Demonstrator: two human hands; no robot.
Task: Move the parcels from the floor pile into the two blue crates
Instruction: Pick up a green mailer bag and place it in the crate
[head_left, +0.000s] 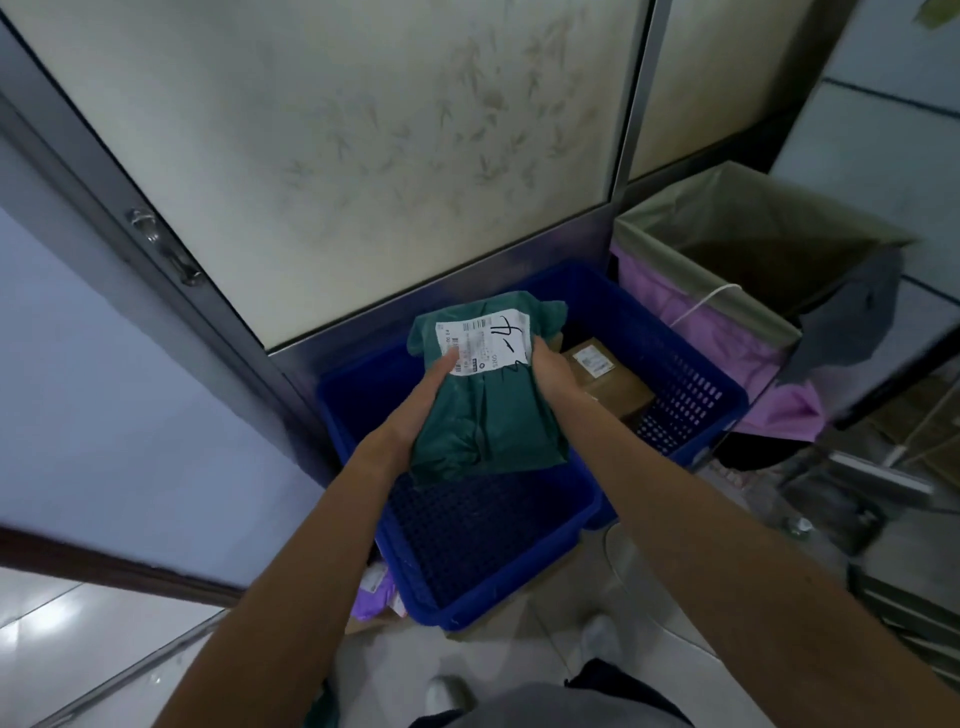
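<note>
Two hands on one green parcel (488, 415), held in the air over the near blue crate (519, 603). Left hand (410, 415) grips its left side, thumb across the white label (485, 340), other fingers out of sight beneath. Right hand (553, 376) curled round the right edge. Parcel soft, creased, poly-wrapped; likely to sag if held by one end.

Step in hand, by my reading: placing. Parcel not yet inside either crate. Near crate shows bare lattice floor; far blue crate (680, 384), close behind and to the right, holds a brown box (608, 384).

Next move calls for lowering the parcel flat onto the lattice and loosing both hands; room looks ample.

Around: purple parcel (371, 592) on the floor just beside the near crate's left wall, probably pile still to shift. Lined bin (737, 332) just right of the far crate. Glass panel (363, 156) close behind both crates. Nothing seen between parcel and crate floor
</note>
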